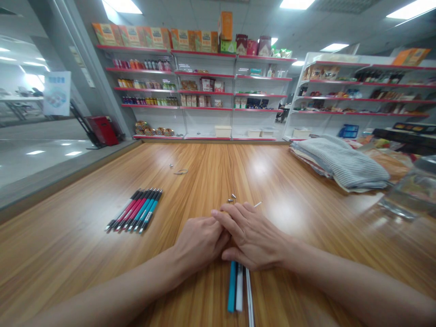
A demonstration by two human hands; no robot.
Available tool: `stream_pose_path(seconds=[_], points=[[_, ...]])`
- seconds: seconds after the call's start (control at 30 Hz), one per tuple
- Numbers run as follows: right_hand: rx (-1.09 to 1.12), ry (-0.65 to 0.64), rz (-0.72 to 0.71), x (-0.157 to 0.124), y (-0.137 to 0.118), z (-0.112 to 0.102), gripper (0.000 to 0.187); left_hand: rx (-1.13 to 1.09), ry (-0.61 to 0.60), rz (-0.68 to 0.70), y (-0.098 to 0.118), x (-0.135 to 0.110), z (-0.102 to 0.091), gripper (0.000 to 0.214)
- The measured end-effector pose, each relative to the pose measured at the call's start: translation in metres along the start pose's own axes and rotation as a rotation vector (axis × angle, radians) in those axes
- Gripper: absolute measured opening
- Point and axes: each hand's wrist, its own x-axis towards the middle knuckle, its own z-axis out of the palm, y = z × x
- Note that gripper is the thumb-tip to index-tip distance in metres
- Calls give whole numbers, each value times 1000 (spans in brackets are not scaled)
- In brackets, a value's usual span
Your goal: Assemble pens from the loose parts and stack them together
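My left hand (200,243) and my right hand (254,236) meet at the middle of the wooden table (306,204), fingers closed together and overlapping. A thin white rod (258,204) pokes out past my right fingers; what my hands grip is hidden. Below my right palm lie a blue pen barrel (232,287), a white one (239,288) and a thin white refill (250,297). Small metal tips (232,198) lie just beyond my fingers. A row of several assembled pens (135,210), black, red and blue, lies to the left.
A small ring and spring (180,171) lie farther back. Folded striped cloths (340,163) are stacked at the right, with a clear plastic container (410,188) beside them. Store shelves (204,91) with goods stand beyond the table. A grey ledge runs along the left.
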Motion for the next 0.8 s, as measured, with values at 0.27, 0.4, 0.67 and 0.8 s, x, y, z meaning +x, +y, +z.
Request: stream_pose_path(seconds=[0.27,0.4,0.67,0.8], points=[[-66,103,-34,2,-2,-3,60,-196,-5,-189,3,3,-13,22],[-82,239,-66,-2,0,-1,49,-256,120,-233,-2,3,-15,24],[556,480,341,-11,26,19,31,-270,124,-239,-2,3,-18,19],[749,594,407,-14,26,24,32,-245,70,-189,-1,4,-19,21]])
